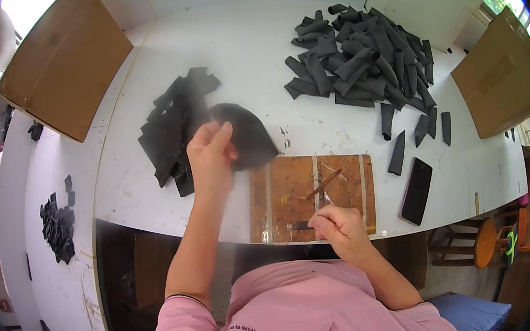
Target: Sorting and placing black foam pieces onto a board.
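White counter (246, 56) with brown work board (288, 195) | left hand (210, 158) grips black fabric piece (247, 135) above counter | right hand (337, 226) clenched around thin brush (323, 185) over board | folded pieces piled (364, 56) beyond.

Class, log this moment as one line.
left hand: holds black fabric piece | right hand: grips thin brush | over brown board

A flat brown cardboard box (64, 64) is seen at the far left corner of the white desk (245, 50), tilted over its edge. A second brown cardboard box (500, 76) is set at the desk's right end. A dark, unlit phone screen (416, 190) lies near the front edge, right of centre.
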